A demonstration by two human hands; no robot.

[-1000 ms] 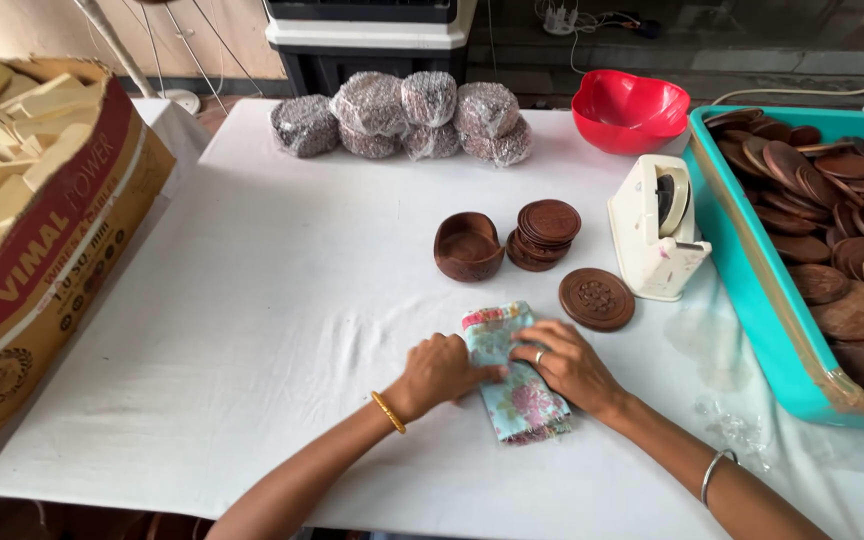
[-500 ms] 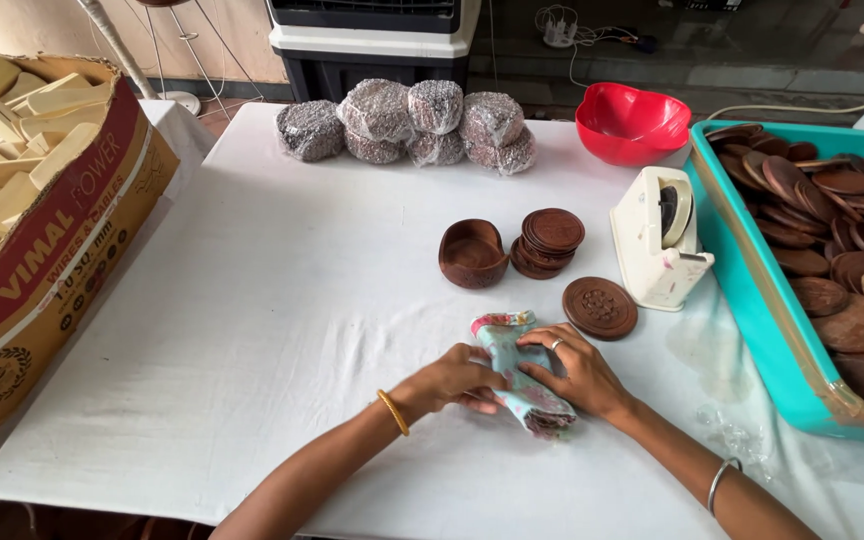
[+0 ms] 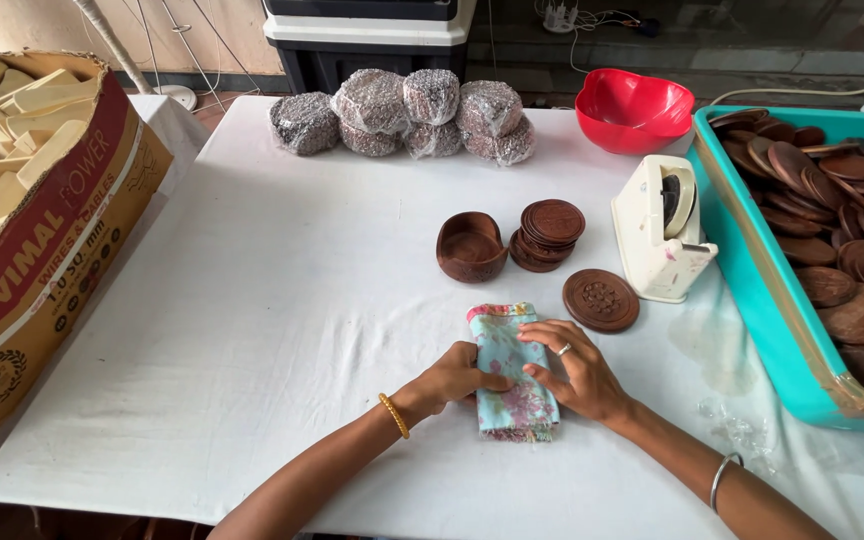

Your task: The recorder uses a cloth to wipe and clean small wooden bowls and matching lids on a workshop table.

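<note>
Presently both hands, left [image 3: 455, 376] and right [image 3: 569, 368], press flat on the folded floral light-blue cloth pouch [image 3: 512, 371] near the counter's [image 3: 252, 330] front edge; soft, light, best pinched at its edges.

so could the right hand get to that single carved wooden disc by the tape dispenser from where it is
Probably yes. The right hand rests on the floral cloth pouch, and the single wooden disc lies flat just beyond its fingers, with only bare tablecloth between. The tape dispenser stands further off, to the side.
</note>
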